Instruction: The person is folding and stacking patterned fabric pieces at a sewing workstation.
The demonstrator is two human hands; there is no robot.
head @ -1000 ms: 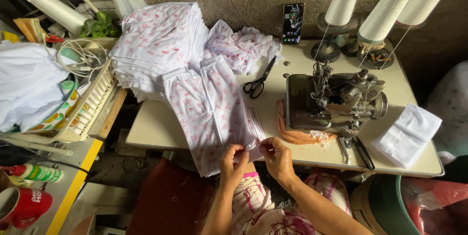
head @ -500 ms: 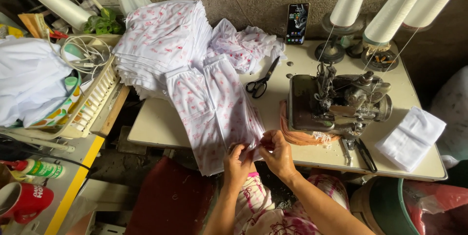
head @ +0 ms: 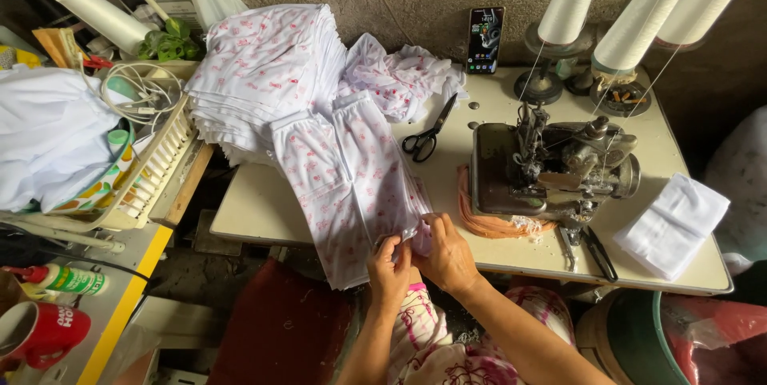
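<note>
A white garment piece with pink print [head: 343,177] lies over the front of the sewing table [head: 256,209] and hangs off its edge. My left hand [head: 389,273] pinches its lower edge near the table's front. Right beside it, my right hand [head: 447,257] grips the same edge, fingers curled into the fabric. Both hands sit close together, just left of the dark overlock sewing machine [head: 551,169].
A tall stack of the same printed fabric [head: 264,73] stands at the back left, with a crumpled piece [head: 399,73] beside it. Black scissors [head: 427,133], a phone [head: 485,37], thread cones [head: 631,25], folded white cloths [head: 675,225], and a basket [head: 152,169] surround the work area.
My hands have come closer together on the garment's lower edge, and the fabric there has bunched up.
</note>
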